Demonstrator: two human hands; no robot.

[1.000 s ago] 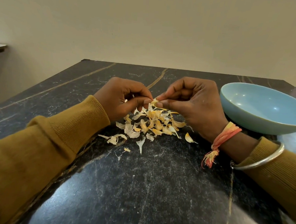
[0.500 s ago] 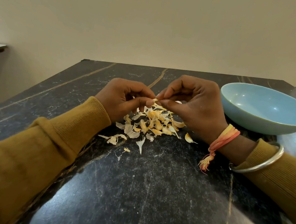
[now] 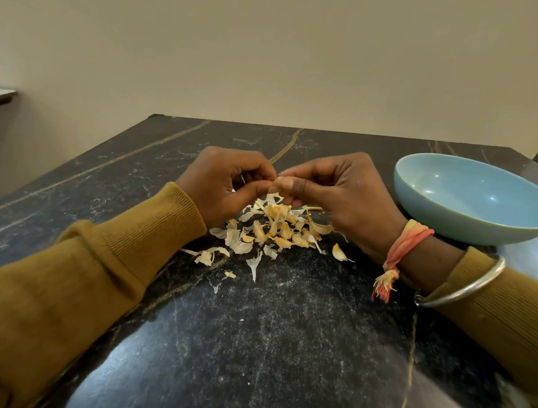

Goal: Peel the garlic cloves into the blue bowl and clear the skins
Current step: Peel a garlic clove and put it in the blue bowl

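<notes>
Item 1. Left hand (image 3: 228, 186), in a mustard ribbed sleeve (image 3: 102, 273): raised just above the tabletop, fingers curled, thumb meeting fingertips. Grip: pinching a small pale garlic piece (image 3: 276, 181).

Item 2. Right hand (image 3: 333, 194): opposite the left, fingertips touching it, fingers curled. Grip: thumb and forefinger pressed on the same garlic piece. The piece is mostly hidden by the fingers, so clove or skin cannot be told.

Item 3. Heap of papery white and tan garlic skins (image 3: 276, 226): lying loose on the tabletop directly under and between both hands, with a few flakes scattered toward the viewer.

Item 4. Single pale yellow clove-shaped piece (image 3: 338, 252): lying on the tabletop just right of the heap, near the right wrist.

Item 5. Pale blue round glazed bowl (image 3: 467, 201): upright on the tabletop at the right, beside the right hand, apart from the heap.

Item 6. Black veined stone tabletop (image 3: 285, 345): carries all of the above.

Item 7. Wrist wear, right arm: orange-pink knotted thread with tassel (image 3: 406, 242); plain silver bangle (image 3: 463, 285) over the cuff.

Item 8. Plain beige wall (image 3: 269, 48): behind the tabletop.
</notes>
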